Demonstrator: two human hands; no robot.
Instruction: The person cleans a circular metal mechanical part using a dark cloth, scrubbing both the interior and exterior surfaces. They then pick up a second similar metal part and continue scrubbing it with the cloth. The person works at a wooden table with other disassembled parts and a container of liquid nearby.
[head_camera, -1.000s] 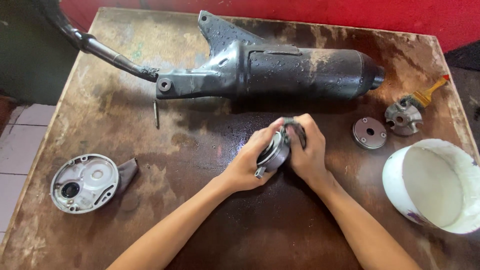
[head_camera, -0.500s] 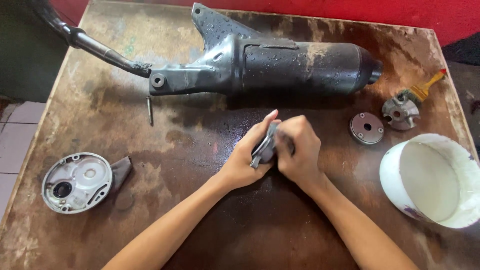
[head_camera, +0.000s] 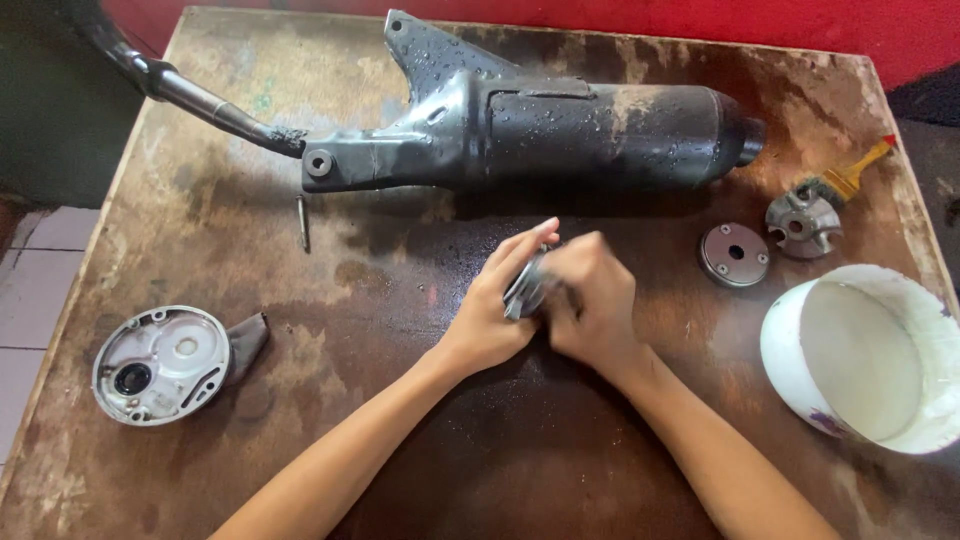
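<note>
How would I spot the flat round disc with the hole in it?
Start at the big black exhaust muffler across the table's far side. Below its right end, left of the white bowl, lies the flat round disc. Unlike the finned part beside it, its face is smooth.

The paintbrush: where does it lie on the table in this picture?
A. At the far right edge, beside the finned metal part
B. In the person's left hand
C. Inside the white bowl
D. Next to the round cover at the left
A: the paintbrush lies at the table's far right edge, its bristles next to the finned metal part, apart from the white bowl and both hands.
</note>
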